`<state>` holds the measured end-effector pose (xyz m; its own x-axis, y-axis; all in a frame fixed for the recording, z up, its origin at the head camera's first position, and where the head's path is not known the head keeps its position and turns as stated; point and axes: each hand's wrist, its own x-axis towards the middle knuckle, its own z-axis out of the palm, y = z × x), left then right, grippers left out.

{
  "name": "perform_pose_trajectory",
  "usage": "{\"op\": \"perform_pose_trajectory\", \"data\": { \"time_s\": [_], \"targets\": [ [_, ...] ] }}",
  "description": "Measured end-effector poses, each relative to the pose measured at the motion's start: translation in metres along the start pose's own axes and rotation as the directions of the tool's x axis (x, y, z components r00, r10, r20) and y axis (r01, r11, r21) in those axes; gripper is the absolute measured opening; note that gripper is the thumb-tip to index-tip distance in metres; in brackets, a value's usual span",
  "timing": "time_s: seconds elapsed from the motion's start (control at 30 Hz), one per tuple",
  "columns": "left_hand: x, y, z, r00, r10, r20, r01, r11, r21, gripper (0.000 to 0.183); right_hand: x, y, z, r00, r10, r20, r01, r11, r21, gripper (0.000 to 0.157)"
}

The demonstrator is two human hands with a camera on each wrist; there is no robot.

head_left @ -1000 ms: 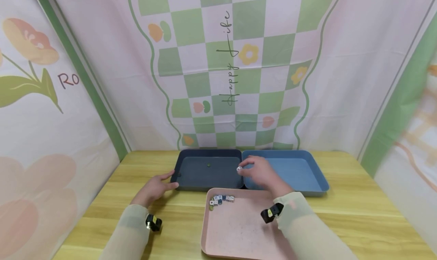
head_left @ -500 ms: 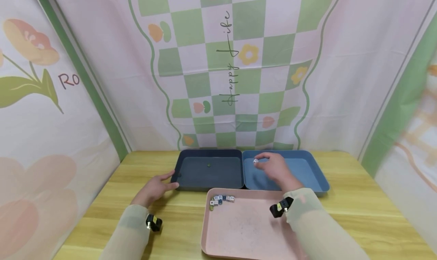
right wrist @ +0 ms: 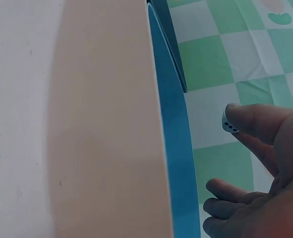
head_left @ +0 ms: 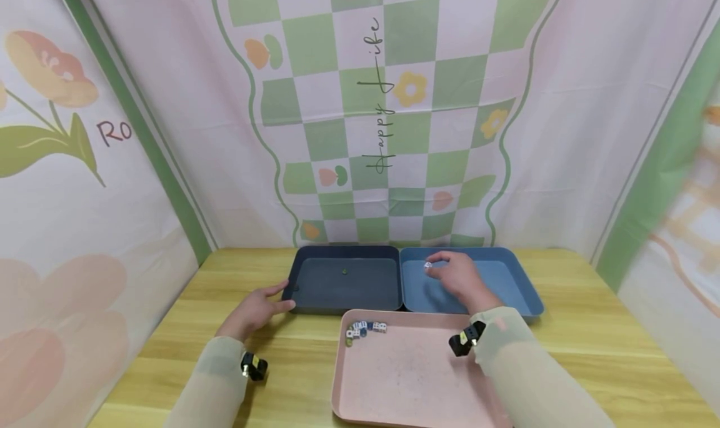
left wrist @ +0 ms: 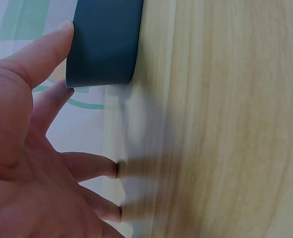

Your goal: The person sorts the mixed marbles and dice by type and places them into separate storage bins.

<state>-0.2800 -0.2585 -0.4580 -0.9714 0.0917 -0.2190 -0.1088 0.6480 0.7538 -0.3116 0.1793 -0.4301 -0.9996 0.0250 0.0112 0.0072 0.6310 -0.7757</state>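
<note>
Between thumb and index finger of my right hand [head_left: 462, 278] is a small white die [head_left: 428, 265], held above the left part of the blue tray [head_left: 525, 287]. The right wrist view shows dark pips on the die [right wrist: 229, 124], while the other fingers are loosely bent. My left hand [head_left: 255, 310] touches the left end of the dark navy tray [head_left: 343, 306] with thumb and index fingertips, fingers spread and fairly straight. In the dark tray lie a small green piece [head_left: 345, 271] and a dark one [head_left: 297, 287] near the left wall, too small to identify.
Nearest me is a pink tray [head_left: 405, 378], with several white dice [head_left: 360, 328] and some blue and green pieces clustered in its far left corner. The three trays stand close together on a wooden table [head_left: 292, 378]. A printed curtain [head_left: 388, 134] hangs behind the table.
My right hand has carried the die rightward from the border between the dark and blue trays to over the blue tray, slowing lately. The left hand has stayed in place.
</note>
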Motion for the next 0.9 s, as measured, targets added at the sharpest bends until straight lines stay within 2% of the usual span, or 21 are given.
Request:
{"op": "perform_pose_trajectory", "data": {
  "time_s": [0.23,0.63,0.77,0.9],
  "targets": [
    [0.002,0.001,0.0,1.0,0.001,0.003,-0.001,1.0,-0.002,0.068,0.0,0.003,-0.003,0.999,0.017,-0.039,-0.014,0.998,0.06,0.056],
    [0.004,-0.003,0.001,1.0,0.0,0.004,0.0,1.0,-0.013,0.069,-0.006,-0.004,-0.004,0.999,0.045,-0.018,-0.043,0.995,0.087,0.055],
    [0.004,-0.002,0.0,1.0,0.002,0.005,-0.002,1.0,-0.015,0.069,-0.009,-0.004,-0.002,1.0,0.025,-0.017,-0.024,0.997,0.074,0.054],
    [0.004,-0.003,0.0,1.0,0.004,0.006,-0.004,1.0,-0.013,0.07,-0.012,-0.004,0.004,0.999,-0.023,-0.024,0.023,1.0,0.008,0.054]
  ]
}}
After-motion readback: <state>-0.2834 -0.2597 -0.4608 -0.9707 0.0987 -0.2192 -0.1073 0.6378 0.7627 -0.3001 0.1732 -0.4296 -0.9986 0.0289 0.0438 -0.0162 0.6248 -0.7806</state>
